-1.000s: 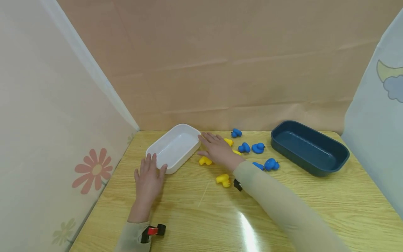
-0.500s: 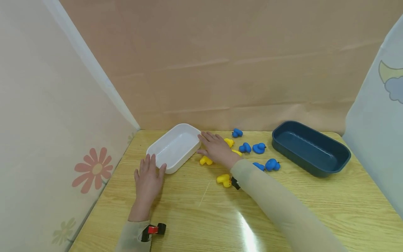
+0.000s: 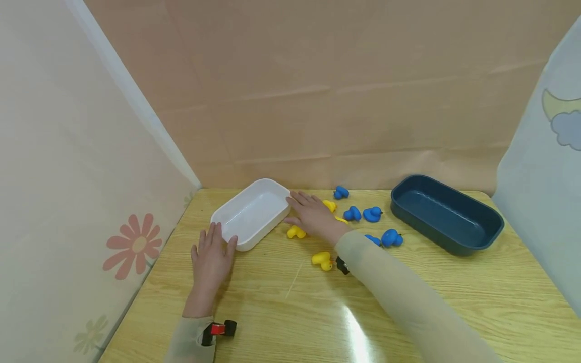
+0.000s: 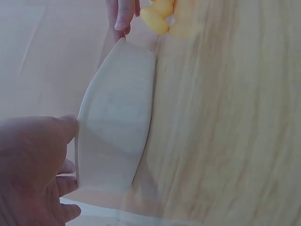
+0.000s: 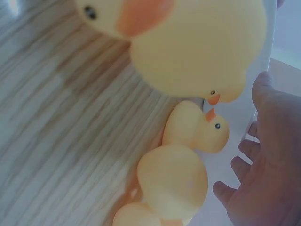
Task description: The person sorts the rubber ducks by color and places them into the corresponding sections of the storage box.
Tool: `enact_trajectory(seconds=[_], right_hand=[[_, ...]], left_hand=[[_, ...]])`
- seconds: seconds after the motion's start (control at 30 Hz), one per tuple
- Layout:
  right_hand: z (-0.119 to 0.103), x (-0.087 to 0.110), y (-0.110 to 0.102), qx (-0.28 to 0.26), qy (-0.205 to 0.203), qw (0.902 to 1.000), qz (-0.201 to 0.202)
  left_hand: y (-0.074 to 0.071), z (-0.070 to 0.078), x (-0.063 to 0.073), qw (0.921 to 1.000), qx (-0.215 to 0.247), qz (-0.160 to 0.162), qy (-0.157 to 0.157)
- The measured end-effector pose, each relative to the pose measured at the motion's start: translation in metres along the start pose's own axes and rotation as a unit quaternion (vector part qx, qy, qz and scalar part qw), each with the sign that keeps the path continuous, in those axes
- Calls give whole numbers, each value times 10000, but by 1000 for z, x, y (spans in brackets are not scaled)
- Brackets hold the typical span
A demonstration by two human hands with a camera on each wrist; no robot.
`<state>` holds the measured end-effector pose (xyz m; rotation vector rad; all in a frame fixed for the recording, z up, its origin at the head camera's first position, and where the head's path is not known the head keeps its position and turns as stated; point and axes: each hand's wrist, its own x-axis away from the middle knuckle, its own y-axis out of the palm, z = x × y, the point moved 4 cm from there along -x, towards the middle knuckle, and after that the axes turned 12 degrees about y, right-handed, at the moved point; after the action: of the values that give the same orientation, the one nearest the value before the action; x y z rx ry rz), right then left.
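Observation:
A white oblong tray point(image 3: 260, 236) stands at the left back of the wooden table. My left hand point(image 3: 212, 261) is at its near left end, with fingertips and thumb at the rim; the left wrist view shows that hand point(image 4: 33, 160) beside the tray's outer wall point(image 4: 117, 113). At the far right end, my right hand point(image 3: 316, 218) reaches across with extended fingers at the rim. Yellow rubber ducks lie around and under it, one by the near fingers point(image 3: 296, 232) and one closer to me point(image 3: 323, 260). A duck point(image 5: 197, 52) looms large in the right wrist view.
Several blue rubber ducks point(image 3: 392, 237) lie in the middle right of the table, partly behind my right sleeve point(image 3: 395, 287). A dark blue oblong tray point(image 3: 447, 214) stands at the right back. Paper-covered walls point(image 3: 290, 101) bound the table behind and on both sides.
My left hand has shifted very slightly left at the white tray's near end. The right hand, the trays and the ducks stay where they were.

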<state>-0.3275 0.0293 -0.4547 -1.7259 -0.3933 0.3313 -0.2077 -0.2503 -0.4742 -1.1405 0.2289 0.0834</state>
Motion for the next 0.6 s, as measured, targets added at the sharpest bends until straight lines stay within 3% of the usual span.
enact_trajectory(seconds=[0.37,0.6], right_hand=[[17,15,-1,-383,-124,9990,173],[18,19,-1,-311,-278,9988,237]], left_hand=[[8,-8,-19,9991,-258,-208,267],[0,-11,-23,9989,-300,-146,318]])
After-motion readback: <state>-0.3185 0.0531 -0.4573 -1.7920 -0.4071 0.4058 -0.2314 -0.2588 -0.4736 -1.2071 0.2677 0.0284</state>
